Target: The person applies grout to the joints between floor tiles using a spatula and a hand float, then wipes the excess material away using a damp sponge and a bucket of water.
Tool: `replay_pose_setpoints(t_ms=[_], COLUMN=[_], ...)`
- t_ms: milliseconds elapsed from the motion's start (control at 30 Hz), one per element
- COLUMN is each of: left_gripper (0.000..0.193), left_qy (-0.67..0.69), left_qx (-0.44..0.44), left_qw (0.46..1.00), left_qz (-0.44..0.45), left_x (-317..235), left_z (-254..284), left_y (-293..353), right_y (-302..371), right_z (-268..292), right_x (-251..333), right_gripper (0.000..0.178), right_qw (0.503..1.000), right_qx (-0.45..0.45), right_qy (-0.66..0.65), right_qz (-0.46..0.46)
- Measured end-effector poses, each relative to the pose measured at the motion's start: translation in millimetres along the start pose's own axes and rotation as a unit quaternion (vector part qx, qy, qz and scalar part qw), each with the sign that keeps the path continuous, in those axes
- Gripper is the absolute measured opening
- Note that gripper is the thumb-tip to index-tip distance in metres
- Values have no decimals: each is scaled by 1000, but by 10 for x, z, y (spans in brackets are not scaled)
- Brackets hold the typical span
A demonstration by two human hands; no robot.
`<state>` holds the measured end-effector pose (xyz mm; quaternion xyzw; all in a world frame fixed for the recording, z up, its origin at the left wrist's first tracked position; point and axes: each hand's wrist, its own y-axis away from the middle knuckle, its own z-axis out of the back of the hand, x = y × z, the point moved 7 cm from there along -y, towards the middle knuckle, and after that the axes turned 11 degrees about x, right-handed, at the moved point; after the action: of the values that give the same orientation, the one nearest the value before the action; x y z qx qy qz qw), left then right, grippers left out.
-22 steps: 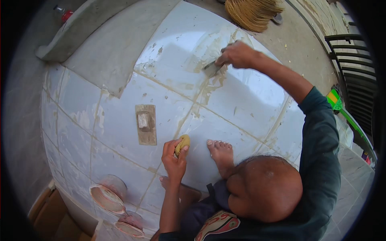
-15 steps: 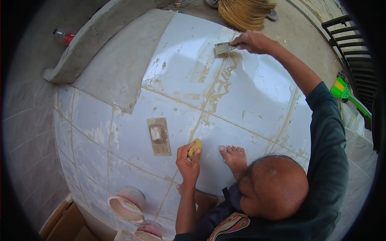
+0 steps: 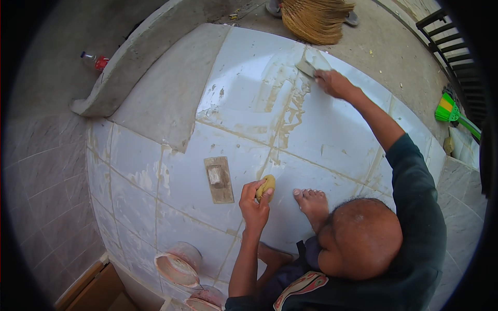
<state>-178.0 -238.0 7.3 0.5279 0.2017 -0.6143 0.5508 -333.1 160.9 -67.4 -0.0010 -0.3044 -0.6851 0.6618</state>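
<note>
My right hand (image 3: 334, 84) is closed on the handle of a putty knife (image 3: 305, 68), its flat blade against the far part of the white tiled floor (image 3: 337, 124). Wet beige grout (image 3: 292, 111) is smeared along the joint just nearer than the blade. Closer to me, my left hand (image 3: 254, 207) grips a yellowish rounded lump (image 3: 266, 188) above the tiles; whether it is sponge or grout I cannot tell. To the left of that hand lies a rectangular float (image 3: 219, 180) with a pale block-shaped handle on top.
Two grout-stained buckets (image 3: 179, 263) (image 3: 206, 299) stand at the lower left. A curved concrete curb (image 3: 136, 56) borders a bare cement patch (image 3: 171, 88). Beyond the tiles are a straw broom (image 3: 314, 20), a green brush (image 3: 447, 109) and a dark metal rack (image 3: 451, 46). My bare foot (image 3: 312, 203) rests on the tiles.
My right hand has come back toward me, and the putty knife's blade has turned to a different slant at the far tile joint. The left hand keeps its hold on the lump. The whole view has shifted slightly.
</note>
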Motion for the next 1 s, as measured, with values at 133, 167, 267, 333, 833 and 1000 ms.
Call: replay_pose_setpoints(t_ms=[133,167,267,333,833,1000], left_gripper=[26,26,26,26,26,28], left_qy=[-60,-63,-28,-27,10,-2], left_qx=[-22,-31,-44,-47,-74,-61], left_qw=[998,997,999,999,996,997], left_qz=[-16,-21,-6,10,54,43], left_x=[-155,-133,52,54,245,235], left_z=[212,242,299,303,230,182], left_y=[109,145,188,223,471,419], right_y=[664,713,146,-70,1155,802], right_z=[-84,43,391,283,-1093,-765], right_x=[167,152,-18,-75,1534,1397], right_gripper=[29,28,25,24,24,25], right_qw=[996,996,990,989,984,992], right_qx=[57,37,-35,-31,138,62], right_qy=[-63,-76,-120,-124,-83,-94], right_qz=[24,38,-65,-69,82,49])
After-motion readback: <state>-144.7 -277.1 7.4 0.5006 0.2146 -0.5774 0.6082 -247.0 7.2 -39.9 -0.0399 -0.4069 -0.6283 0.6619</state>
